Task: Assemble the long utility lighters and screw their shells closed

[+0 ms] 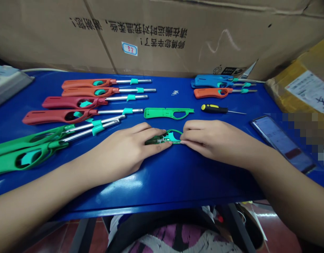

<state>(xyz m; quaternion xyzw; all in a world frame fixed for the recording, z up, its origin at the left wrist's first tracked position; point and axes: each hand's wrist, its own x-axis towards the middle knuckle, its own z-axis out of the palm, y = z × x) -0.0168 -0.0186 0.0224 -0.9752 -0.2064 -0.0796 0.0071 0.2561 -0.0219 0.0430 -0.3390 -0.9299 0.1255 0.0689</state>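
- working at the inner parts of an open green casing (158, 140) appears to be the step in hand; the casing is at the centre of the frame, low on the blue table (151, 189).
- the left hand (125, 147) has thumb and forefinger spread across the casing, clamped on its opposite edges.
- the right hand (217, 140) has its fingertips drawn together on the casing's right end; which small part they pinch, i cannot tell.
- a turquoise piece (173, 136) sits between the two hands, near the loop.
- just above lies the matching green half-shell (162, 112), apart from the casing, with a screwdriver (216, 108) to its right and small pale bits (174, 92), perhaps screws, higher up.
- judging by those loose inner parts, the next move calls for light fingertip pressure and a level, steady casing; a tilt could shift them.
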